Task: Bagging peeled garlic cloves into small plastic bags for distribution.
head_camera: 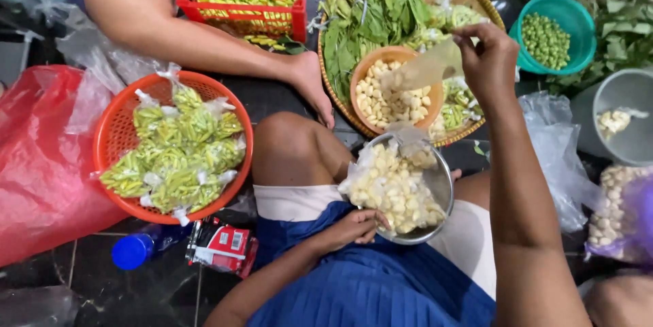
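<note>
Left hand [354,226] curled around the near rim of a steel bowl [443,184] resting on the lap, fingers closed on the metal. Bowl filled with peeled garlic cloves [394,191], partly bagged in clear plastic.

Far left: red plastic sheet [37,157] on the dark floor. Beside it an orange basket [109,130] heaped with small clear bags of green chillies [180,153]. Just below the basket, a bottle with a blue cap [134,250] and a red-and-white packet [224,245] lying on the floor.

Top left to centre: another person's bare leg, foot [313,85] resting on the floor near the woven tray. Behind the leg, a red crate [238,18] full of yellow-green chillies.

Centre: round woven tray [333,89] carrying leafy greens [371,11] and an orange bowl [364,72] of garlic cloves.

Right hand [486,62] raised above the tray, fingers pinched shut on the top of a clear plastic bag [425,69] hanging over the orange bowl.

Further right: teal bowl [578,24] of small round green vegetables, then a grey pot [636,106] with a few pale pieces inside. Crumpled clear plastic [558,157] beside the forearm. At the right edge, a bag of garlic cloves [612,204], partly blurred.
</note>
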